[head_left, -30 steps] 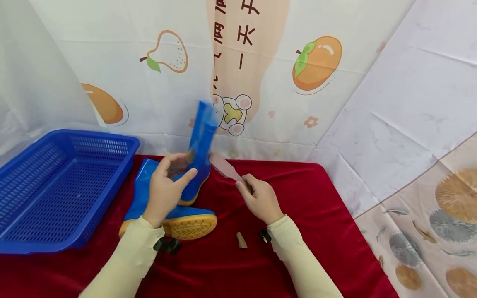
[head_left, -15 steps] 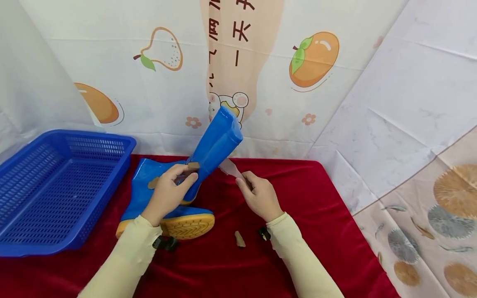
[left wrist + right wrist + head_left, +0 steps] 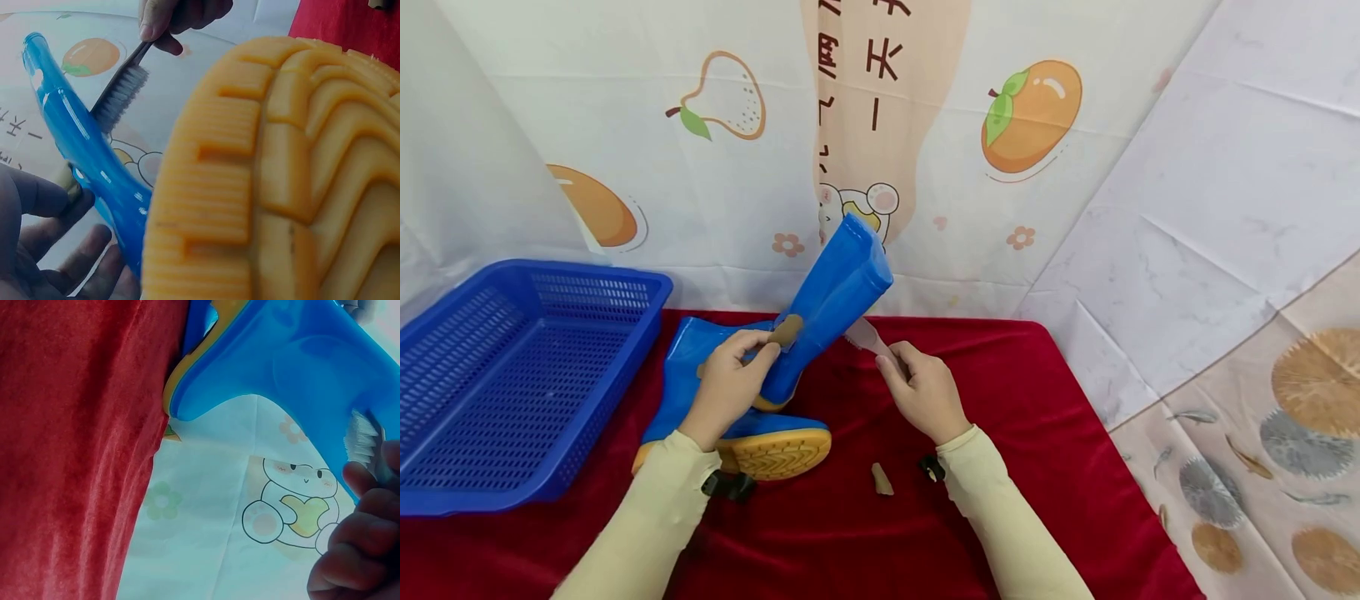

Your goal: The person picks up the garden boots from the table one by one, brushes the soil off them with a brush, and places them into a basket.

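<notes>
My left hand [image 3: 735, 379] pinches a flat brown piece [image 3: 786, 331] in front of the shaft of a blue rubber boot [image 3: 842, 279]. The boot leans to the right, its yellow-edged sole low at the back of the table. In my right hand [image 3: 925, 392] is the handle of a pale pink brush [image 3: 863, 335]. Its white bristles [image 3: 359, 439] are right at the boot's shaft in the right wrist view. A second blue boot [image 3: 681, 400] lies on its side beneath my left hand, its yellow sole [image 3: 219, 162] filling much of the left wrist view.
A blue perforated plastic basket [image 3: 598, 392] stands on the left. Another small brown piece [image 3: 882, 479] lies on the red cloth [image 3: 820, 533] between my forearms. A printed white curtain [image 3: 925, 267] hangs right behind the table's back edge.
The boot's shaft has tipped to the right, and my right hand stays close by with the brush. My left hand has drawn slightly left and down; the brown piece now shows its broad face.
</notes>
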A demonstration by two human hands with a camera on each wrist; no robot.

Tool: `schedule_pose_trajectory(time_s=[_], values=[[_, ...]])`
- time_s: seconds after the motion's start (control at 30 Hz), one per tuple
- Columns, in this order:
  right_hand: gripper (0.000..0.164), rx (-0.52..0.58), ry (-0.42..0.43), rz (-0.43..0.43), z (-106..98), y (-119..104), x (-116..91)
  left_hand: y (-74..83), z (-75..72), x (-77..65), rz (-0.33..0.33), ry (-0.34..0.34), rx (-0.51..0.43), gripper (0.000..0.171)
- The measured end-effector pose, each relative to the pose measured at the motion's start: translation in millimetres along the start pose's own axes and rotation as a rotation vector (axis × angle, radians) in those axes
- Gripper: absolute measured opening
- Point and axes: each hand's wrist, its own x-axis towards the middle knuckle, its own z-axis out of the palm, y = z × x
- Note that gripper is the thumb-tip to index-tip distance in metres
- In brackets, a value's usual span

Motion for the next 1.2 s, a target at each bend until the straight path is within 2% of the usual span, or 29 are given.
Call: schedule_pose_trajectory(time_s=[0.17,0.27,0.33,0.47,0.57,0.7,0.87,1.07,1.2], values=[[0.016,0.005,-0.008,0.005,-0.2,-0.5,1.1,2.0,-4.9,0.0,0.072,0.089,0.012,0.028],[0.017,0.002,-0.009,0.01,-0.4,-0.8,1.7,3.4,-6.3,0.4,0.109,0.104,0.006,0.029],[0.017,0.002,-0.009,0.014,-0.5,-1.0,2.0,2.6,-5.9,0.7,0.099,0.082,0.028,0.029],[0.017,0.002,-0.007,0.022,-0.6,-0.9,1.6,-1.9,-4.7,0.9,0.041,-0.015,0.117,0.032],[0.017,0.006,-0.005,0.023,-0.7,-1.1,1.2,-2.7,-4.2,0.5,0.019,-0.064,0.144,0.032],[0.017,0.009,-0.007,0.023,-0.8,-1.6,1.4,-2.5,-3.8,1.5,0.019,-0.078,0.141,0.03],[0.016,0.029,0.0,0.037,-1.3,-0.8,2.0,-2.2,-3.7,3.1,0.025,-0.097,0.134,0.038],[0.015,0.129,0.046,0.104,-2.2,0.0,3.2,-0.8,-3.4,3.7,0.03,-0.166,0.147,0.044],[0.015,0.182,0.05,0.156,-2.1,0.5,3.8,-1.8,-3.2,3.2,0.016,-0.209,0.2,0.058]])
